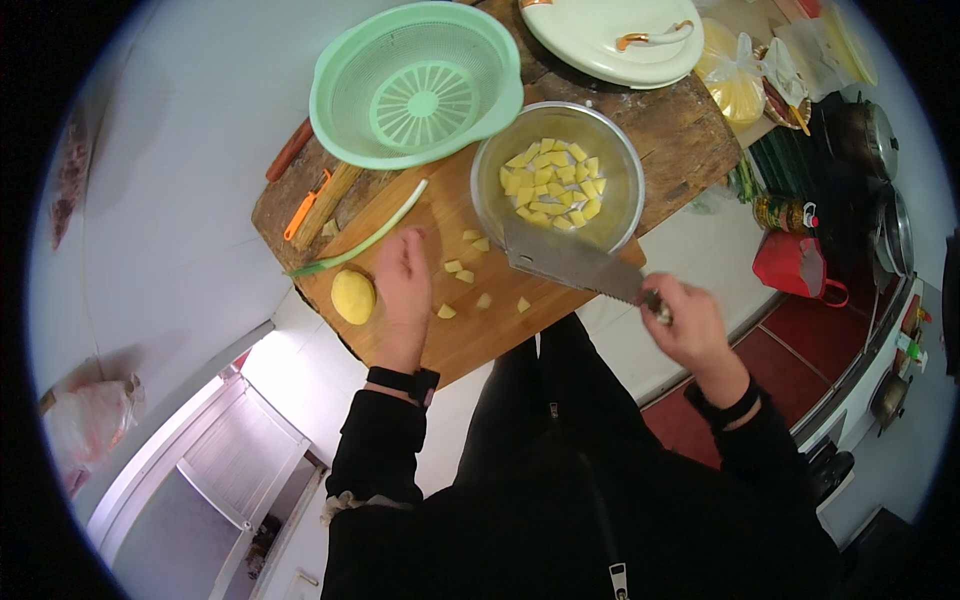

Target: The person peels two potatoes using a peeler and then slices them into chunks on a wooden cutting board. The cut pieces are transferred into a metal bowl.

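Note:
My right hand grips the handle of a wide-bladed kitchen knife with a toothed stretch along one edge. Its blade tip reaches over the near rim of a metal bowl, where diced potato pieces lie. My left hand is over the wooden cutting board, slightly blurred, its fingertips partly hidden. Just left of it is a peeled whole potato. Several loose potato pieces are scattered on the board between my hands. A green onion stalk lies across the board's left part.
A green plastic colander stands behind the board. Near it lie an orange peeler and a wooden stick. A white lid with a handle is at the back right. A red bag and an oil bottle are farther right.

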{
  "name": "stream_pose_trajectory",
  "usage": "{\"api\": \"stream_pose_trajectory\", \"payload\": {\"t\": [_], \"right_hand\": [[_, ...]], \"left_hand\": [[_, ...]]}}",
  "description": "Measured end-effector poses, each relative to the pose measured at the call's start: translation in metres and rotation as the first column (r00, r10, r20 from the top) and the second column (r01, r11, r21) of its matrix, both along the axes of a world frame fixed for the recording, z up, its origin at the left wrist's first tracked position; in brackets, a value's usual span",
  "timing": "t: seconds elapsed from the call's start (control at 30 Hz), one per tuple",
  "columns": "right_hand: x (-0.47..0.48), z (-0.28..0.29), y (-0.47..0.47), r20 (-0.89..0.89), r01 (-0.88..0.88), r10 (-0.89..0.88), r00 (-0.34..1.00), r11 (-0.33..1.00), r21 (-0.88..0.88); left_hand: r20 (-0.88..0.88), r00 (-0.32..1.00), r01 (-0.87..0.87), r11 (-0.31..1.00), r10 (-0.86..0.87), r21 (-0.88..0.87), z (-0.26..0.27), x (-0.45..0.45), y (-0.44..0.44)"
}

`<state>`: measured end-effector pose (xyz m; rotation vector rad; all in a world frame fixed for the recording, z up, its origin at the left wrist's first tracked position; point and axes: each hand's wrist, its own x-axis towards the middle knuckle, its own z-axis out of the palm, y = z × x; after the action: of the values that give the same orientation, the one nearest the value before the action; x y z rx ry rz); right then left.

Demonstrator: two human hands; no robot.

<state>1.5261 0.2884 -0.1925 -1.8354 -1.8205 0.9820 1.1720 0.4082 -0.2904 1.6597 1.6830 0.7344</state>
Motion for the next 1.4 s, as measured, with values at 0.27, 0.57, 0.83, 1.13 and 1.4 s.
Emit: {"api": "stream_pose_trajectory", "payload": {"t": [0.27, 0.57, 0.83, 1.13, 1.4], "right_hand": [[-0.092, -0.057, -0.085, 0.066, 0.14, -0.131, 0.989, 0.978, -0.156], [-0.125, -0.105, -0.105, 0.252, 0.176, -0.165, 0.954, 0.984, -0.024], [-0.167, -0.112, -0.081, 0.24, 0.302, -0.291, 0.926, 0.953, -0.007], [-0.181, -0.099, -0.111, 0.157, 0.2, -0.207, 0.966, 0.978, 0.062], [-0.148, -0.104, -0.106, 0.337, 0.214, -0.267, 0.903, 0.959, 0.186]], "left_hand": [[-0.181, 0.873, 0.477, 0.868, -0.452, 0.135, -0.063, 0.02, -0.021], [-0.239, 0.906, 0.4, 0.894, -0.35, 0.203, -0.056, -0.025, -0.089], [-0.252, 0.962, 0.141, 0.98, -0.102, 0.143, -0.082, -0.055, -0.11], [-0.062, 0.99, 0.132, 0.979, -0.124, 0.154, -0.087, -0.024, -0.104], [-0.105, 0.982, 0.17, 0.972, -0.154, 0.16, -0.094, -0.022, -0.093]]}}
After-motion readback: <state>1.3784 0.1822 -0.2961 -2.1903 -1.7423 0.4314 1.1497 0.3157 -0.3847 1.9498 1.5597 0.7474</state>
